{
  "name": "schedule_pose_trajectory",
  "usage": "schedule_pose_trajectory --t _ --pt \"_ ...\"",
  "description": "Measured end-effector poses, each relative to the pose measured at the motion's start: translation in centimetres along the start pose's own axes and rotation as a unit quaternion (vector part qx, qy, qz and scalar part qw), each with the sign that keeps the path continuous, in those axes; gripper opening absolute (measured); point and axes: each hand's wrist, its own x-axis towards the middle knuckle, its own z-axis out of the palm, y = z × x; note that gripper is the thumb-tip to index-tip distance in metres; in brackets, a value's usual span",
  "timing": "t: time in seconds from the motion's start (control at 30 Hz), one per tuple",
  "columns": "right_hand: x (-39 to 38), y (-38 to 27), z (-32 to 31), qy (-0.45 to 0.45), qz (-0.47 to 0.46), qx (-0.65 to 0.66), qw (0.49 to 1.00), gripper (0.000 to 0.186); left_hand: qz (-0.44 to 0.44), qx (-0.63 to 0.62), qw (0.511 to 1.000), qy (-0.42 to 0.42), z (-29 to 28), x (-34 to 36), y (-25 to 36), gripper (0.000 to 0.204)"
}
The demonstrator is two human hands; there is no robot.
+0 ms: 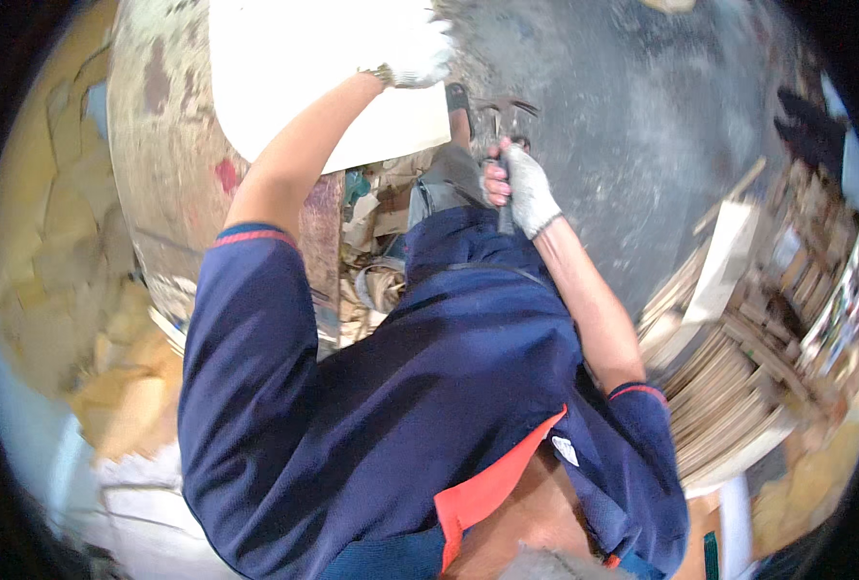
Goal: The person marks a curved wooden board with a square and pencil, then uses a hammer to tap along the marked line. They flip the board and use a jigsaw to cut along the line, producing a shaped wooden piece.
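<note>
My left hand (418,60), in a white knitted glove, is at the right edge of a large white sheet (284,87). Glare blends the glove into the sheet, so its fingers cannot be made out. My right hand (528,188) wears a similar glove with bare fingertips showing. Its fingers are wrapped round the handle of a hammer (505,104), whose dark, two-pronged head points away from me. The handle's lower end shows below the hand.
Under the sheet lies a worn, stained board (159,126). A dark grey surface (642,126) spreads to the right. Wood scraps (381,217) fill a gap before me, near my foot (460,121). Stacked wooden strips (719,396) stand at right; yellowish pieces (52,213) cover the left.
</note>
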Motion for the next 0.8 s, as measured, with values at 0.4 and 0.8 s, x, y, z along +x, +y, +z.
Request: schedule_pose_trajectory --t 0.4,0.8 --pt "-12.5 -14.5 -20.8 -0.177 -0.145 -0.042 0.973 0.034 -0.362 -0.087 0.847 0.379 -2.4 -2.1 10.5 0.047" --pt "-9.3 -28.2 -4.8 0.063 -0.175 -0.211 0.960 0.029 -0.578 -0.497 -0.094 0.641 5.4 -7.8 17.4 0.069"
